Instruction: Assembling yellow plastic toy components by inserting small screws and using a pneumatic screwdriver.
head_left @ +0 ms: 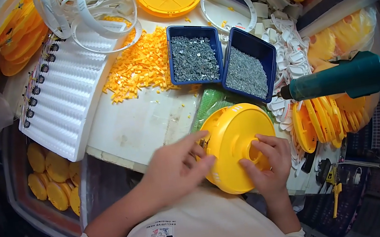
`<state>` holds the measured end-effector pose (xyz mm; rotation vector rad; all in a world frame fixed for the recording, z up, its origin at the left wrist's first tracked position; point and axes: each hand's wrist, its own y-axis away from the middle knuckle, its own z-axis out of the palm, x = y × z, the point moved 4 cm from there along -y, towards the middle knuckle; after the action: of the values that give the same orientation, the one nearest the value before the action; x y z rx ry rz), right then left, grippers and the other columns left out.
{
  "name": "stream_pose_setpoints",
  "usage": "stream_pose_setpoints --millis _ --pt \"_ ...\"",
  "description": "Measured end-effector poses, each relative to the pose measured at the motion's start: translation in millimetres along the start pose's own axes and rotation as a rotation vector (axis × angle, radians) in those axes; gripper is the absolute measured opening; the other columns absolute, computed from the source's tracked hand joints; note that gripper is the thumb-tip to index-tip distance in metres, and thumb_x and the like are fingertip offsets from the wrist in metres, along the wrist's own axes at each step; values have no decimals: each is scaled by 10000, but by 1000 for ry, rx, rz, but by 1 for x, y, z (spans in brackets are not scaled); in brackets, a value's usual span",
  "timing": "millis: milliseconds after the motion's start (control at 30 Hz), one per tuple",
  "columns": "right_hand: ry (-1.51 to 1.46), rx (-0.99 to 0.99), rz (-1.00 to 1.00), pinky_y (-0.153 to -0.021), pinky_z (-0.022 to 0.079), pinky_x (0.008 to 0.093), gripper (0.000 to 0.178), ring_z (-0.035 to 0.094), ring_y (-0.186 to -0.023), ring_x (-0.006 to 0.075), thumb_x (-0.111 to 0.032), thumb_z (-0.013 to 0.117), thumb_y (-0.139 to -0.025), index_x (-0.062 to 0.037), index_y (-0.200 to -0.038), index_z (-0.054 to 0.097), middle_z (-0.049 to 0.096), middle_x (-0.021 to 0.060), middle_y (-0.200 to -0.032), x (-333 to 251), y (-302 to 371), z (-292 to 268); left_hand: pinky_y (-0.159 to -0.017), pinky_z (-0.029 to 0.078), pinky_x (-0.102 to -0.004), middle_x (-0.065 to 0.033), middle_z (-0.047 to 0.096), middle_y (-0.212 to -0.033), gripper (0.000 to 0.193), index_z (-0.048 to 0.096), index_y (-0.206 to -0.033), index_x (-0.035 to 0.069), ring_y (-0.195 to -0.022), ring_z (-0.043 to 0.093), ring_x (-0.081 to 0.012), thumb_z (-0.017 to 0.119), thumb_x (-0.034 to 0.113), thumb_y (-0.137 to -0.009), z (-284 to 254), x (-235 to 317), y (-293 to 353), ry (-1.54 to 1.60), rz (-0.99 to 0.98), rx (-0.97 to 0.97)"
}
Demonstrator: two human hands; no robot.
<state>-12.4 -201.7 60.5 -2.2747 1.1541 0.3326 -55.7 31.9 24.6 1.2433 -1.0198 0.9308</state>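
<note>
A yellow round plastic housing point(228, 150) is held tilted in front of my chest, over the near edge of the table. My right hand point(272, 162) grips it at the central hub, fingers and thumb around the raised ring of the hole. At the left rim is my left hand point(175, 166), slightly blurred, its thumb and forefinger bent against the housing's edge. A small dark part point(204, 142) shows at the rim between those fingers; its kind cannot be made out. Beneath the housing lies a green bubble-wrap-like sheet point(210, 102).
Two blue bins point(195, 53) of small metal screws stand beyond the housing. Small yellow pieces point(141, 66) lie heaped left of them, beside a white ridged foam tray point(61, 84). A teal electric screwdriver point(339, 77) hangs at right above stacked yellow discs point(318, 119).
</note>
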Motion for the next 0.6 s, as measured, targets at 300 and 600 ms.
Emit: stream_pose_setpoints --millis 300,600 --pt "13 -105 2 -787 523 383 416 619 -929 284 -154 915 -677 -61 -1056 770 691 132 -1093 -2 -5 11 -676 545 -296 -126 726 -957 309 690 -1243 -24 -707 668 -158 672 93 -957 -14 -25 -26 -271 170 186" --pt "52 -162 -49 -758 524 371 405 620 -922 278 -163 920 -681 -67 -1050 784 701 125 -1093 -5 -13 15 -635 525 -344 -168 725 -866 340 706 -1255 3 -639 650 -210 617 78 -936 -15 -27 -31 -184 61 117"
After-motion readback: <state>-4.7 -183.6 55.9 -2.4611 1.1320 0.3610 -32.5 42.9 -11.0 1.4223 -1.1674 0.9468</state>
